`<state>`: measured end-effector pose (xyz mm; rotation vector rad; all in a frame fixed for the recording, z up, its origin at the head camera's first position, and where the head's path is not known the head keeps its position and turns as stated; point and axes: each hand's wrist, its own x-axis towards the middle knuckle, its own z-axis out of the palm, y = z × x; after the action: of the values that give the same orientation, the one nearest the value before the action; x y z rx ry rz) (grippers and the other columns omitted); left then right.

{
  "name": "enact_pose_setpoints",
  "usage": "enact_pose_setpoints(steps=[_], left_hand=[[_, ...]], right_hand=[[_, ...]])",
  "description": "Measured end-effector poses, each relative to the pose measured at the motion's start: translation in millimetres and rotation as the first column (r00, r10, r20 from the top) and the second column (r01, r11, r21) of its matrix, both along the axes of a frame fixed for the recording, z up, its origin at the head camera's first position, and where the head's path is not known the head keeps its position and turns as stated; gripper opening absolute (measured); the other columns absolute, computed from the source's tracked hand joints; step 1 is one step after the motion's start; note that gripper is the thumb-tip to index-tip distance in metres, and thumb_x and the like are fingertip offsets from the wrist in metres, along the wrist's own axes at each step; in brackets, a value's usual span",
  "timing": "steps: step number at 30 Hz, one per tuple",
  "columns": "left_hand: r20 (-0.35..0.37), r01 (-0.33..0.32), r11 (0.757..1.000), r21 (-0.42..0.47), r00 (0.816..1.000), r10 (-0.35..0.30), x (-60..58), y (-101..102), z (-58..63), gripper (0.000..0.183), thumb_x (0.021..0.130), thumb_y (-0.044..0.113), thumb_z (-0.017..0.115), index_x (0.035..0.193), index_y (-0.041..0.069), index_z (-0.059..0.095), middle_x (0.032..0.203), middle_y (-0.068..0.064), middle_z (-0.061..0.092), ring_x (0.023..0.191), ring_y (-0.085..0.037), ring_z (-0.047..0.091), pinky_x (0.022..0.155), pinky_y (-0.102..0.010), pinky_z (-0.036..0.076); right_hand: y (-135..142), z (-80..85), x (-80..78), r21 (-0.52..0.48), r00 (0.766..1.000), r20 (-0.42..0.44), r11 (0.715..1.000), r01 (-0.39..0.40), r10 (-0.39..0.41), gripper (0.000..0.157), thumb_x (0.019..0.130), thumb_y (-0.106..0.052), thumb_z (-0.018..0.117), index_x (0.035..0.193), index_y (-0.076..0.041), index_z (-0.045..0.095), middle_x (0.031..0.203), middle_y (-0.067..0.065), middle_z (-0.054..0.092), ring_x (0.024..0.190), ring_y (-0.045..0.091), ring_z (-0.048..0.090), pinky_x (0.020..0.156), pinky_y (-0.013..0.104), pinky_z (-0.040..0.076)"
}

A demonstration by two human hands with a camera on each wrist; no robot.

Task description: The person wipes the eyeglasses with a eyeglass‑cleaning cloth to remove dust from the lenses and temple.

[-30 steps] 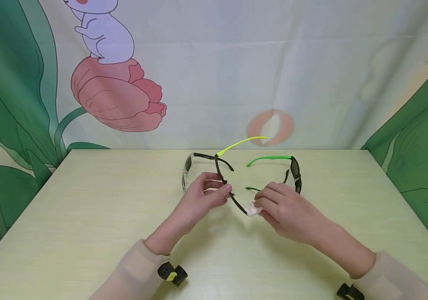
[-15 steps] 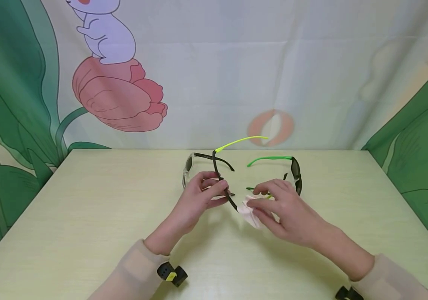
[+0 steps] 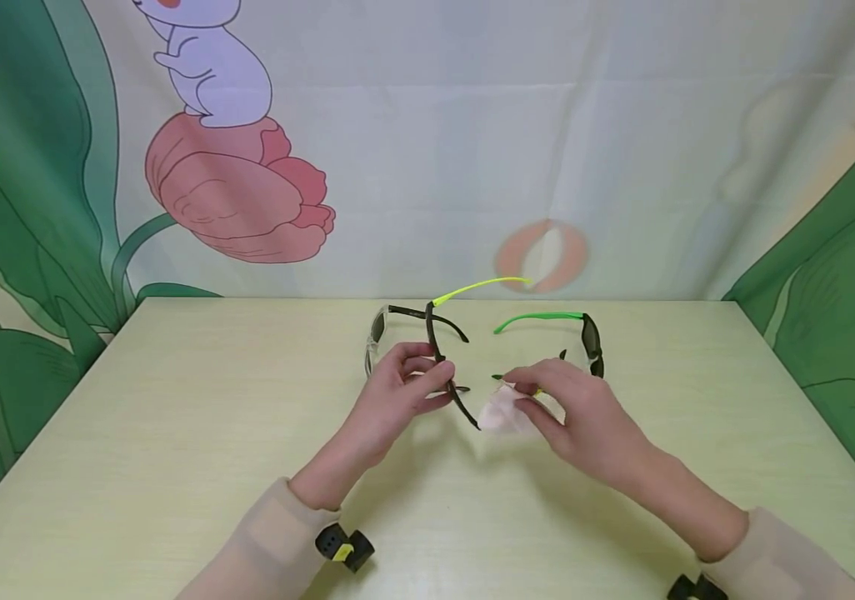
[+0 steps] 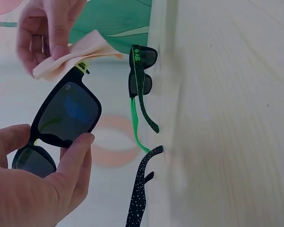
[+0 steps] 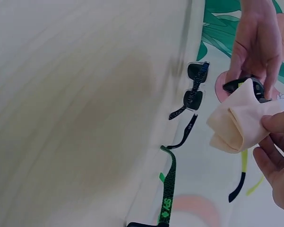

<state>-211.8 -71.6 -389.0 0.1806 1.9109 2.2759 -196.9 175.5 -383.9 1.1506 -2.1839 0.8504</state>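
Note:
In the head view, my left hand (image 3: 397,400) holds a pair of black sunglasses (image 4: 68,113) with yellow temples up above the table. Its thumb and fingers pinch the frame around the bridge, as the left wrist view shows, and both dark lenses are visible. My right hand (image 3: 585,417) pinches a folded pale pink cloth (image 5: 241,118) between thumb and fingers. The cloth hangs right at the outer corner of the frame, by the yellow hinge. One yellow temple (image 3: 476,287) extends up and away from the frame.
Behind my hands, clear-framed sunglasses (image 3: 377,327) with dark speckled temples stand on the pale table (image 3: 195,433) at left. Sunglasses with green temples (image 3: 591,333) stand at right, partly hidden by my right hand. A printed curtain (image 3: 412,150) hangs behind the table's far edge.
My right hand has shifted its grip on the cloth, which now hangs more unfolded beside the frame's corner. The left hand has moved slightly left with the sunglasses, tilting them a little.

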Motion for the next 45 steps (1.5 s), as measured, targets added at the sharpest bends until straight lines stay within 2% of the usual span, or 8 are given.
enact_pose_setpoints(steps=[10,18,21,26,30,33,39,45], left_hand=[[0.023,0.016,0.998,-0.062,1.0,-0.015,0.9,-3.8,-1.0,0.047,0.098,0.008,0.07,0.136,-0.008,0.048,0.106,-0.016,0.062,0.092,-0.022,0.069,0.089,-0.044,0.06],[0.04,0.039,0.994,-0.102,0.999,-0.036,-0.2,-4.7,-1.9,0.047,0.098,0.011,0.07,0.136,-0.007,0.05,0.112,-0.024,0.065,0.088,-0.022,0.069,0.087,-0.044,0.06],[0.041,0.042,0.994,-0.105,0.998,-0.038,-0.7,-5.1,-1.6,0.046,0.099,0.011,0.069,0.136,-0.007,0.05,0.112,-0.024,0.065,0.087,-0.021,0.068,0.086,-0.044,0.061],[0.036,0.05,0.993,-0.104,0.998,-0.047,-0.8,-5.3,0.4,0.047,0.099,0.012,0.069,0.137,-0.007,0.049,0.112,-0.024,0.065,0.088,-0.021,0.069,0.086,-0.044,0.061],[0.033,0.054,0.993,-0.106,0.998,-0.05,-0.5,-5.1,2.3,0.049,0.099,0.014,0.07,0.138,-0.008,0.048,0.109,-0.02,0.067,0.089,-0.022,0.068,0.086,-0.045,0.061],[0.038,0.055,0.993,-0.107,0.998,-0.051,-0.3,-5.1,3.0,0.051,0.099,0.015,0.07,0.139,-0.009,0.048,0.108,-0.018,0.068,0.089,-0.022,0.068,0.086,-0.044,0.061],[0.045,0.054,0.993,-0.103,0.998,-0.05,-0.2,-4.6,3.2,0.048,0.099,0.016,0.07,0.136,-0.008,0.05,0.109,-0.018,0.068,0.088,-0.022,0.068,0.085,-0.044,0.061],[0.036,0.061,0.994,-0.094,0.998,-0.058,0.2,-2.3,2.6,0.046,0.099,0.017,0.069,0.133,-0.01,0.052,0.112,-0.024,0.068,0.087,-0.023,0.069,0.083,-0.043,0.061]], right_hand=[[4.5,19.8,-3.0,-0.106,0.998,0.04,0.993,0.047,-0.043,0.029,0.082,0.007,0.082,0.105,-0.009,0.074,0.1,-0.004,0.071,0.088,0.009,0.066,0.075,0.019,0.053],[8.7,33.4,-5.3,-0.067,0.991,-0.132,0.997,-0.043,0.034,0.036,0.076,0.017,0.079,0.102,-0.008,0.076,0.101,0.001,0.07,0.089,0.016,0.066,0.065,0.02,0.052],[11.1,37.9,-7.7,-0.064,0.987,-0.152,0.995,-0.07,0.06,0.036,0.076,0.017,0.079,0.102,-0.007,0.076,0.102,0.001,0.07,0.088,0.015,0.066,0.063,0.021,0.051],[13.9,33.2,-7.4,0.023,0.984,-0.048,0.985,-0.171,0.172,0.038,0.076,0.017,0.08,0.104,-0.008,0.075,0.103,-0.001,0.07,0.09,0.015,0.067,0.069,0.02,0.054],[16.9,27.0,-6.5,0.134,0.962,0.039,0.953,-0.273,0.27,0.037,0.081,0.013,0.079,0.108,-0.011,0.073,0.105,-0.003,0.069,0.091,0.012,0.066,0.074,0.02,0.055],[18.5,23.4,-5.7,0.202,0.954,0.073,0.933,-0.299,0.291,0.036,0.083,0.009,0.08,0.11,-0.014,0.073,0.106,-0.007,0.069,0.093,0.008,0.065,0.077,0.018,0.054],[15.5,15.9,-4.0,0.266,0.955,0.036,0.918,-0.294,0.295,0.036,0.079,0.007,0.083,0.107,-0.015,0.074,0.104,-0.007,0.068,0.096,0.011,0.064,0.085,0.024,0.054],[6.4,6.5,0.3,0.276,0.963,-0.065,0.932,-0.234,0.261,0.036,0.076,0.004,0.086,0.106,-0.01,0.073,0.103,-0.004,0.069,0.093,0.013,0.066,0.083,0.024,0.056]])
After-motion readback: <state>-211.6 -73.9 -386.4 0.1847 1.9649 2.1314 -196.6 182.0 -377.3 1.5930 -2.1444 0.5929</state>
